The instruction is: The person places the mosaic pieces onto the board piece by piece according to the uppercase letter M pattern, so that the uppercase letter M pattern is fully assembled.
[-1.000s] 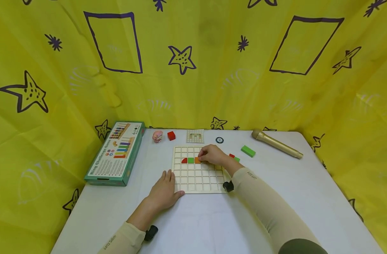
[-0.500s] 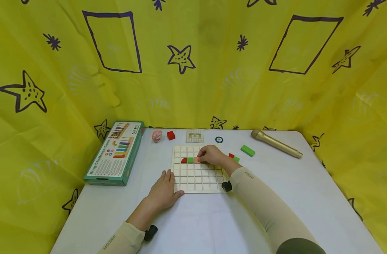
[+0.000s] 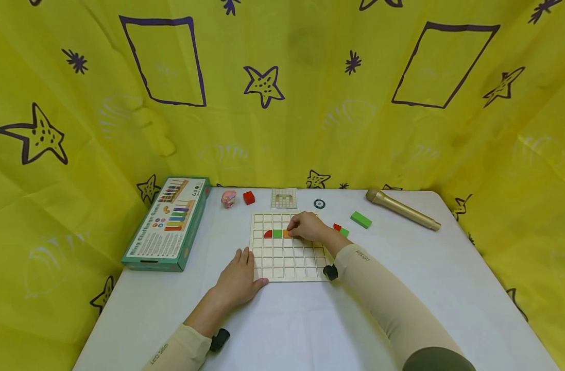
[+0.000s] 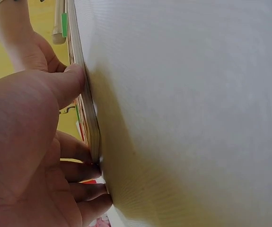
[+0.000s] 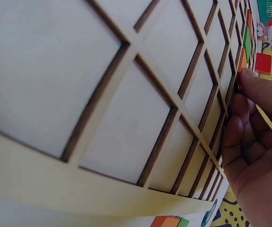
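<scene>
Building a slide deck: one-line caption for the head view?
Right hand places an orange tile on a wooden grid board braced by the left hand.

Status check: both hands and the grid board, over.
Left hand flat, steadying grid board at its near-left corner. Right hand fingers on orange tile, beside green tile. Nothing in the way.

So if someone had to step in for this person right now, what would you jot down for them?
Left hand: lies flat on the white table, fingers straight, thumb against the near left corner of the square wooden grid board.
Right hand: fingers curled on a small orange tile in the board's second row.
Done: red quarter-round tile and green square tile sit in that row, with the orange beside them.
Left: most cells are bare; loose green block and red cube lie off the board.
</scene>
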`<action>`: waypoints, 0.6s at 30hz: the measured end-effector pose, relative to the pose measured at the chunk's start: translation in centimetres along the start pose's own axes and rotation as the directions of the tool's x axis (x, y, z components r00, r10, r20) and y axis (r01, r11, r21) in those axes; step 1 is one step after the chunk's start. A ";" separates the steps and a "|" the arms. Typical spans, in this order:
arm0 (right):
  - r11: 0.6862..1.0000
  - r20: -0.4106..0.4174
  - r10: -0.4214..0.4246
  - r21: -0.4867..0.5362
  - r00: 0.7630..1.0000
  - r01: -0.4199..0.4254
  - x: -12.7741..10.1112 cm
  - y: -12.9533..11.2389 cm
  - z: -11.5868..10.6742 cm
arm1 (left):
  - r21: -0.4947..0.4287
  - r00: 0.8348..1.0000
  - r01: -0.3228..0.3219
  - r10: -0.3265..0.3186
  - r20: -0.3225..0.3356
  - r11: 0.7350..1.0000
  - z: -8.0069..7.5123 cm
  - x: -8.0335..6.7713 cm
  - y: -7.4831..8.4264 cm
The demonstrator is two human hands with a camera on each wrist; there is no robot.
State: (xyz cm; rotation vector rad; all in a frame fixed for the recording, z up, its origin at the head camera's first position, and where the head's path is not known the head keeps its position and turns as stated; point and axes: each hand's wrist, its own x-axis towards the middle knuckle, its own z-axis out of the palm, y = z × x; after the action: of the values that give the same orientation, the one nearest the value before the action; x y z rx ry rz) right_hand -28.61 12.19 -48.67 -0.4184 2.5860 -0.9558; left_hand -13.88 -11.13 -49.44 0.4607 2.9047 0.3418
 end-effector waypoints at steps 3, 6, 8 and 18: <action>1.000 0.006 0.000 0.007 1.000 0.000 -0.1 0.1 -0.1 | 0.002 1.000 -0.001 0.001 -0.003 1.000 0.0 0.0 0.0; 1.000 0.011 -0.012 0.019 1.000 0.012 -0.2 0.2 -0.3 | 0.005 1.000 -0.003 0.003 -0.002 1.000 0.1 0.0 -0.1; 0.999 0.014 -0.023 0.027 1.000 0.022 -0.3 0.2 -0.6 | 0.004 1.000 -0.005 0.005 -0.003 1.000 0.2 0.1 -0.1; 0.999 -0.028 -0.030 0.040 0.999 0.031 -1.0 0.3 -3.4 | 0.005 1.000 0.005 -0.005 0.006 1.000 0.2 0.2 0.0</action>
State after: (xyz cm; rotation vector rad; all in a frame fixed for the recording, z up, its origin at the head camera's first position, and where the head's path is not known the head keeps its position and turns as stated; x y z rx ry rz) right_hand -29.16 14.74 -46.18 -0.4380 2.5871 -1.0290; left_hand -14.00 -11.00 -49.64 0.4543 2.9013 0.3317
